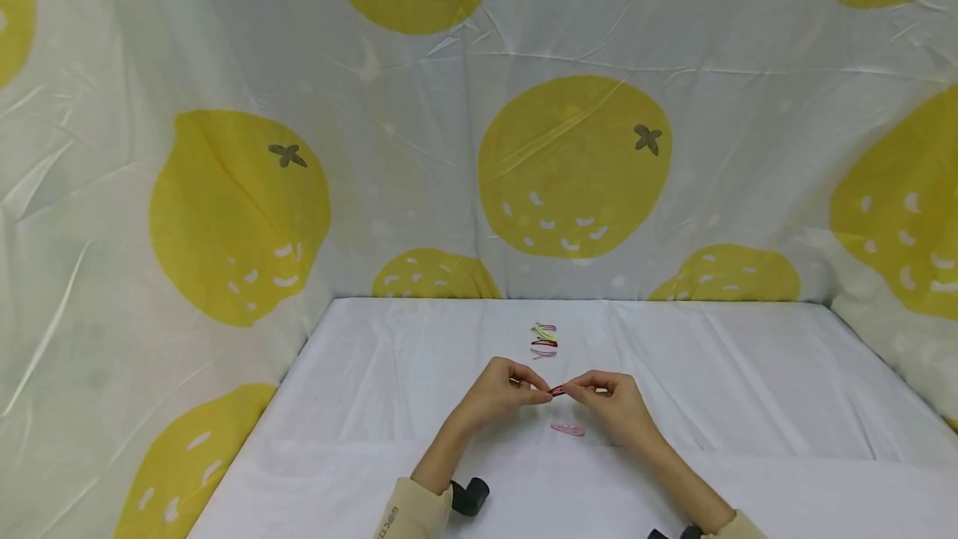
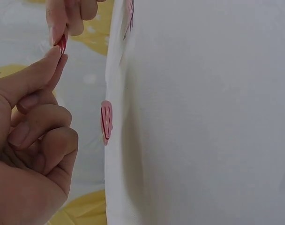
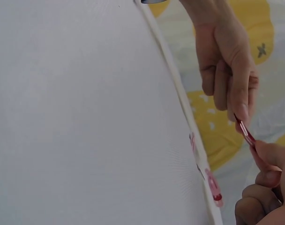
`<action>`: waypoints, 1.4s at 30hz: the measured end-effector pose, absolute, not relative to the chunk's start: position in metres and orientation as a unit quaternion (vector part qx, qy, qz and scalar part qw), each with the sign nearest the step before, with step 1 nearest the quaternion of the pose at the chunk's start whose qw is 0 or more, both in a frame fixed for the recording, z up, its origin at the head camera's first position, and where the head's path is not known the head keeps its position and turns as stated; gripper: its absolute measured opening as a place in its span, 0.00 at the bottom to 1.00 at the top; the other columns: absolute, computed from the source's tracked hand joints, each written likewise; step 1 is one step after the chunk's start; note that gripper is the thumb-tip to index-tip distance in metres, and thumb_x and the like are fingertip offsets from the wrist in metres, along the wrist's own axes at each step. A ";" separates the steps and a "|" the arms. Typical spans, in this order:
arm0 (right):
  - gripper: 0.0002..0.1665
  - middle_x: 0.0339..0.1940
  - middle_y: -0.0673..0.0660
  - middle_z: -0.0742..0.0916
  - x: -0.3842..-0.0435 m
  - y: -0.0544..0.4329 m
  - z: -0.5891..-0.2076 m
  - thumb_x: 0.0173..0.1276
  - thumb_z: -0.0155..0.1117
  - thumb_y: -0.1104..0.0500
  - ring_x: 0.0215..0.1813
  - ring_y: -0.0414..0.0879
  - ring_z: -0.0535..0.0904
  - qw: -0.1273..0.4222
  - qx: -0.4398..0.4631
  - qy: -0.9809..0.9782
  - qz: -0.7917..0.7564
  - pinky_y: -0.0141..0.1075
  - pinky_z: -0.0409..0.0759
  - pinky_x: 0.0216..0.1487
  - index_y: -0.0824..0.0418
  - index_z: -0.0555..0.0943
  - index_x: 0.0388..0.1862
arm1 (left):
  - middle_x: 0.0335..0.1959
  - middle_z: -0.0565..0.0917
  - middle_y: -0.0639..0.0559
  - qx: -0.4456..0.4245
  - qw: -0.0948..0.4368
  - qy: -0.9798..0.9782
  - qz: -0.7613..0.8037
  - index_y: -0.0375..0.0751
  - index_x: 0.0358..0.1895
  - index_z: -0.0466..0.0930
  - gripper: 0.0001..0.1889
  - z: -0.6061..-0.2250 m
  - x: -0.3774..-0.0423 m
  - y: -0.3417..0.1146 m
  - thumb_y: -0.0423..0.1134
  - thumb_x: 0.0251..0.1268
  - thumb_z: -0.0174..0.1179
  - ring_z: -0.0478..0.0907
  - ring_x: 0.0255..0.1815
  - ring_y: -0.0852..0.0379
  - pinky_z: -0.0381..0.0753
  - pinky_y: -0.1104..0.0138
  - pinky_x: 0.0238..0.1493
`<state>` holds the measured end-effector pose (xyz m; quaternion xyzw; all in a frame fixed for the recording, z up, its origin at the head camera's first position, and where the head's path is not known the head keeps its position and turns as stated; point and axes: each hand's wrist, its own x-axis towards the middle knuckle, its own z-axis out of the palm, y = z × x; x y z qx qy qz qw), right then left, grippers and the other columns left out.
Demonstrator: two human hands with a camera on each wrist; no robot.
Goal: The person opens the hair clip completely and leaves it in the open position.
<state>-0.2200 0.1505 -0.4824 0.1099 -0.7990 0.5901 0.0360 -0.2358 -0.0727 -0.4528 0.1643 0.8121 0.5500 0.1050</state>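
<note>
In the head view, a dark red snap hair clip (image 1: 557, 391) is held in the air between both hands over the white table. My left hand (image 1: 506, 392) pinches its left end between thumb and forefinger. The right hand (image 1: 612, 406) pinches the other end the same way. In the right wrist view the red clip (image 3: 246, 132) runs from one hand's fingertips to the other's; its ends are hidden by them. A pink snap clip (image 1: 567, 429) lies on the cloth nearer the person, below the hands.
Beyond the hands, a short column of splayed hair clips lies on the table: a pale pink clip (image 1: 544, 353), a red clip (image 1: 545, 343), a yellow-green clip (image 1: 545, 334) and another pink one. A lemon-print curtain (image 1: 419, 148) hangs behind the white tablecloth (image 1: 718, 381).
</note>
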 end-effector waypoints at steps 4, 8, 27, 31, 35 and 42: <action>0.07 0.36 0.60 0.92 -0.220 0.149 -0.482 0.66 0.75 0.56 0.35 0.34 0.79 0.039 0.105 -0.789 0.604 0.28 0.77 0.40 0.59 0.92 0.35 | 0.23 0.79 0.60 0.163 0.098 0.822 0.537 0.39 0.34 0.93 0.05 -0.453 -0.237 -0.075 0.37 0.61 0.74 0.66 0.23 0.65 0.63 0.73 0.26; 0.08 0.36 0.60 0.91 -0.221 0.149 -0.483 0.68 0.74 0.57 0.36 0.33 0.79 0.039 0.111 -0.780 0.615 0.28 0.78 0.40 0.61 0.91 0.37 | 0.23 0.78 0.59 0.163 0.082 0.821 0.541 0.39 0.34 0.92 0.05 -0.453 -0.236 -0.075 0.37 0.63 0.73 0.65 0.23 0.64 0.64 0.73 0.25; 0.09 0.33 0.48 0.90 -0.222 0.154 -0.485 0.68 0.73 0.57 0.29 0.32 0.76 0.013 0.145 -0.765 0.627 0.27 0.76 0.33 0.62 0.91 0.42 | 0.18 0.73 0.58 0.196 0.082 0.798 0.564 0.40 0.37 0.93 0.05 -0.453 -0.239 -0.083 0.37 0.62 0.74 0.60 0.19 0.66 0.60 0.74 0.24; 0.08 0.37 0.56 0.93 -0.223 0.156 -0.488 0.67 0.75 0.57 0.37 0.34 0.82 0.032 0.172 -0.768 0.616 0.29 0.80 0.42 0.59 0.92 0.41 | 0.15 0.70 0.58 0.184 0.074 0.808 0.555 0.41 0.37 0.93 0.05 -0.452 -0.239 -0.083 0.37 0.60 0.75 0.59 0.18 0.64 0.59 0.73 0.23; 0.06 0.29 0.54 0.90 -0.224 0.158 -0.489 0.65 0.77 0.57 0.31 0.33 0.76 0.044 0.178 -0.771 0.610 0.29 0.77 0.37 0.56 0.93 0.39 | 0.14 0.68 0.59 0.175 0.068 0.814 0.550 0.40 0.37 0.93 0.05 -0.450 -0.239 -0.082 0.35 0.59 0.76 0.59 0.18 0.63 0.58 0.73 0.22; 0.06 0.14 0.45 0.71 -0.225 0.157 -0.490 0.58 0.82 0.55 0.21 0.32 0.61 0.042 0.143 -0.782 0.606 0.29 0.65 0.26 0.53 0.92 0.33 | 0.13 0.66 0.60 0.175 0.054 0.825 0.535 0.37 0.36 0.92 0.06 -0.453 -0.240 -0.080 0.34 0.56 0.77 0.58 0.18 0.64 0.57 0.74 0.22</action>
